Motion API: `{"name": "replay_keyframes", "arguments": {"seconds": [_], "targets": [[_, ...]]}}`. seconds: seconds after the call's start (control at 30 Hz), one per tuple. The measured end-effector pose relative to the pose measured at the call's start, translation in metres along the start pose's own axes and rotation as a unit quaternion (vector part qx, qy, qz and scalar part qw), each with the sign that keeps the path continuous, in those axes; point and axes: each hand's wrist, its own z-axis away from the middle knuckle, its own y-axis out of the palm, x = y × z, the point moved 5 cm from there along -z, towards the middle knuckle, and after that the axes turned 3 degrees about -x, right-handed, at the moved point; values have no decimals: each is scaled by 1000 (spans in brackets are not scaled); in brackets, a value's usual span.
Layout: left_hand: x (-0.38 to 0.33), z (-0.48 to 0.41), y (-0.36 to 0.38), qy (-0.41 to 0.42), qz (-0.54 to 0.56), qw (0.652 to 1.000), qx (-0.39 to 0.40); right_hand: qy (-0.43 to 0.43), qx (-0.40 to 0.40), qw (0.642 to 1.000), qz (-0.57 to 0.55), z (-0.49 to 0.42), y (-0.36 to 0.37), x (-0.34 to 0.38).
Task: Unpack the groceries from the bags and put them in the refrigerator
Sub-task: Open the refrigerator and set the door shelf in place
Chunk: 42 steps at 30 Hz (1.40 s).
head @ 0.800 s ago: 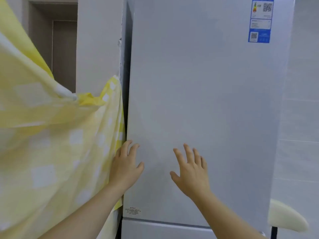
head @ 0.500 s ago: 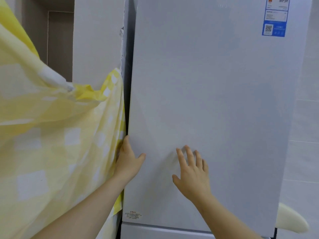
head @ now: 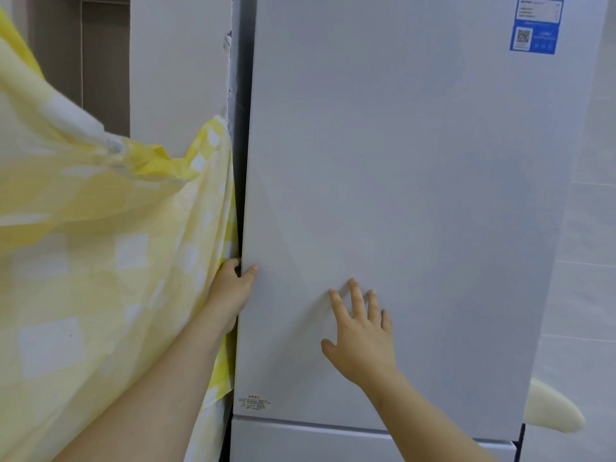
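Refrigerator (head: 416,425) fills centre and right of frame, white, front-on. Upper door (head: 416,195) takes most of the view; top strip of the lower door (head: 333,441) shows along the bottom edge.

Left hand (head: 230,291), centre-left: gripping the upper door's left edge. Thumb lies on the front face, fingers are curled round the edge and mostly hidden behind it. Can't tell whether the door is off its seal; only a dark vertical gap shows along that edge.

Right hand (head: 363,341), lower centre: palm toward the door face, fingers straight and slightly apart, thumb out to the left. Fingertips look to be touching the panel, holding nothing.

Blue label (head: 533,35) with a QR code sits in the door's upper right corner. Small sticker (head: 255,402) with fine print is at the door's lower left corner, unreadable.

Yellow checked cloth (head: 100,261) covers the left third of frame, draped right up against the fridge's left side, just behind the left hand. White pillar (head: 180,71) is in the upper left, above the cloth. Tiled wall (head: 586,295) runs down the right edge. Cream rounded object (head: 550,408) sticks out at lower right, beside the fridge; can't tell what it is.
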Motion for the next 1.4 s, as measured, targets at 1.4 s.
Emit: {"name": "replay_keyframes", "arguments": {"seconds": [1.4], "targets": [[-125, 451, 21, 295, 33, 954, 31, 68, -193, 906, -371, 349, -194, -109]]}}
